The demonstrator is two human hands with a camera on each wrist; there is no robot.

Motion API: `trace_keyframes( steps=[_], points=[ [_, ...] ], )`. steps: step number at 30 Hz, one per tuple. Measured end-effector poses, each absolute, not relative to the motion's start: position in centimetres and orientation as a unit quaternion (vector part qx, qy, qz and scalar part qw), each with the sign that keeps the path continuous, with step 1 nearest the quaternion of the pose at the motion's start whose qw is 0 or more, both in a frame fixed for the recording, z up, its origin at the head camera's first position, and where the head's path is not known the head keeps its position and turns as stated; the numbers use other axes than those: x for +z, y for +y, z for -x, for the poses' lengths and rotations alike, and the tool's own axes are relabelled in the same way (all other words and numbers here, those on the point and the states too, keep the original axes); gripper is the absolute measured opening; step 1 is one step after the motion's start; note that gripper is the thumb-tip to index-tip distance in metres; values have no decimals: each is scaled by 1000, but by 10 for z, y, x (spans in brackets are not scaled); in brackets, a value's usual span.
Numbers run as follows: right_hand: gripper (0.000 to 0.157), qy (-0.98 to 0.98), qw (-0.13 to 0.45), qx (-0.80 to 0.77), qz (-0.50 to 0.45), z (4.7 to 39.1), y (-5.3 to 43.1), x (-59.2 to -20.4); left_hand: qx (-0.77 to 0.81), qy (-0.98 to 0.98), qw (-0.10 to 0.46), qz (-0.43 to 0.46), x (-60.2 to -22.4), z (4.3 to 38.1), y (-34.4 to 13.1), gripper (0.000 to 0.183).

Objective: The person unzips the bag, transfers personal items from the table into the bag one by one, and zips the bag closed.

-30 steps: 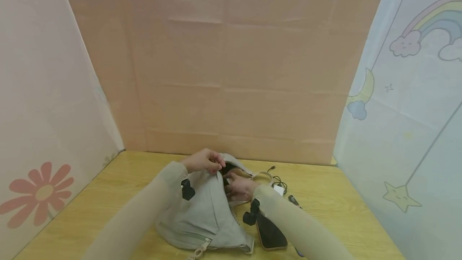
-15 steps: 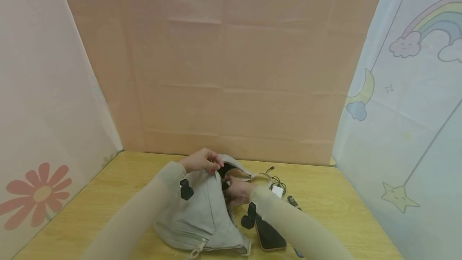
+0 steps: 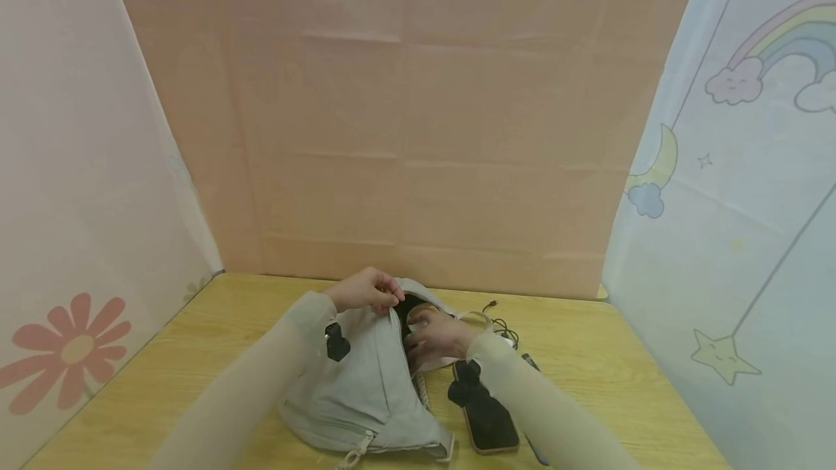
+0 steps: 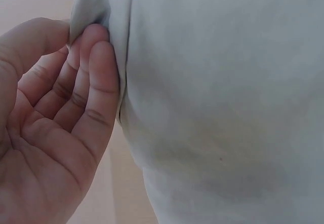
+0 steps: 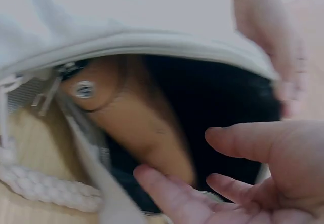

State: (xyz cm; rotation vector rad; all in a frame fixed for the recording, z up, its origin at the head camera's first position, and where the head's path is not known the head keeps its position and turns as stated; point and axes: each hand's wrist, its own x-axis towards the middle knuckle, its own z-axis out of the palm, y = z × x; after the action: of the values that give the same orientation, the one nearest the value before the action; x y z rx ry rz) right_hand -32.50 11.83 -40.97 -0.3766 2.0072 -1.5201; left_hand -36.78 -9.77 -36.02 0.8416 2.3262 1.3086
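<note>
A light grey fabric bag (image 3: 353, 376) lies on the table with its zipped mouth spread apart. My left hand (image 3: 369, 291) pinches the edge of that mouth between thumb and fingers; in the left wrist view the fingers (image 4: 104, 77) lie along the fabric. My right hand (image 3: 439, 337) is at the opening, its thumb and fingers spread apart. Inside the bag's dark lining, the right wrist view shows a tan leather-like case (image 5: 147, 127) with a round metal snap. A right fingertip overlaps its lower edge there.
A dark-screened phone (image 3: 490, 419) lies right of the bag, partly under the right forearm. Behind that arm are a coiled black cable (image 3: 506, 331) and a dark slim object (image 3: 530, 361). A braided cord (image 5: 50, 188) hangs beside the bag's mouth. Patterned sheets surround the wooden table (image 3: 588, 354).
My right hand has drawn back to the right, out of the bag's mouth, and its fingers have spread. The left hand stays on the edge. The forearm now covers most of the white charger.
</note>
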Motion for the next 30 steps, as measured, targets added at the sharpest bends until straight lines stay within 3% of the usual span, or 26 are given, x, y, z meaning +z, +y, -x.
trace_keyframes(
  steps=[7,15,23,30],
  points=[
    [49,730,296,-587,186,325,161,-389,459,821,172,-294,-360,371,-97,11],
    [48,724,257,-594,239,327,220,-378,465,817,178,-291,-361,372,-97,23],
    [43,727,223,-608,226,324,276,-377,466,817,178,-290,-358,369,-94,13],
    [50,736,203,-619,186,318,310,-381,460,822,177,-286,-356,367,-89,21]
  ],
)
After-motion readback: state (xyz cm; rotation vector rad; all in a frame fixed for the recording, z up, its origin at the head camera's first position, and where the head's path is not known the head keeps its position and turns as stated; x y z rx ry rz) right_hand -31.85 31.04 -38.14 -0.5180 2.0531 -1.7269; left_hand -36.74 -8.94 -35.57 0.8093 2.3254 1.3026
